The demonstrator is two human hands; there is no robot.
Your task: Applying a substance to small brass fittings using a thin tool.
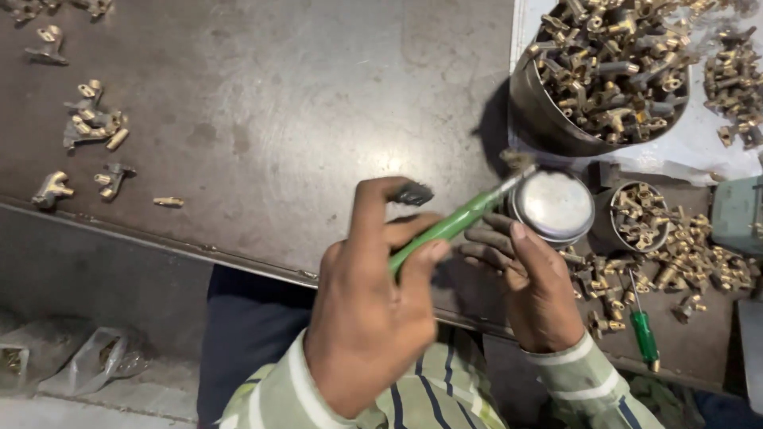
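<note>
I see few packages here. On the floor below the workbench's near edge, at my lower left, lies a crumpled clear plastic bag (pixel 95 361), glossy and grey, with another crumpled clear bag (pixel 12 357) just beside it at the picture's left edge; something brownish shows through that one. I see no labels, signs or screens.

A dark, scuffed metal worktable (pixel 262 111) is spread across most of the frame, its front edge slanting from left to lower right. A grey concrete floor (pixel 79 401) is seen at lower left. Soft, even light is cast throughout.
</note>
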